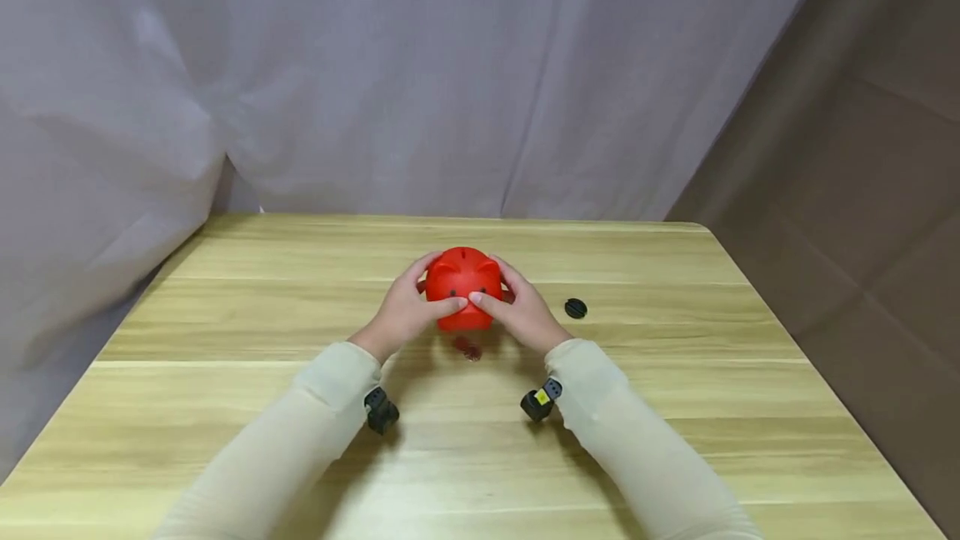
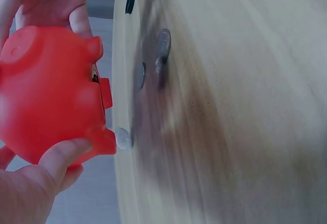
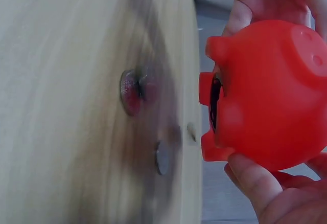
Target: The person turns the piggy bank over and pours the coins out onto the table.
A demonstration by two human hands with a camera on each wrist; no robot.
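Observation:
A red piggy bank (image 1: pixel 463 294) is held just above the wooden table (image 1: pixel 225 407), near its middle. My left hand (image 1: pixel 405 311) grips its left side and my right hand (image 1: pixel 525 315) its right side, thumbs meeting on the snout. The left wrist view shows the piggy bank (image 2: pixel 48 91) clear of the tabletop, with my left hand (image 2: pixel 36 188) curled under it. The right wrist view shows the piggy bank (image 3: pixel 271 96) with a dark opening in its underside and my right hand (image 3: pixel 265 188) below. A few coins (image 1: pixel 468 348) lie on the table beneath it.
A small black round plug (image 1: pixel 575 307) lies on the table to the right of my right hand. Grey curtain hangs behind the table's far edge. Brown floor lies beyond the right edge. Black wrist cameras (image 1: pixel 381 411) sit under both sleeves.

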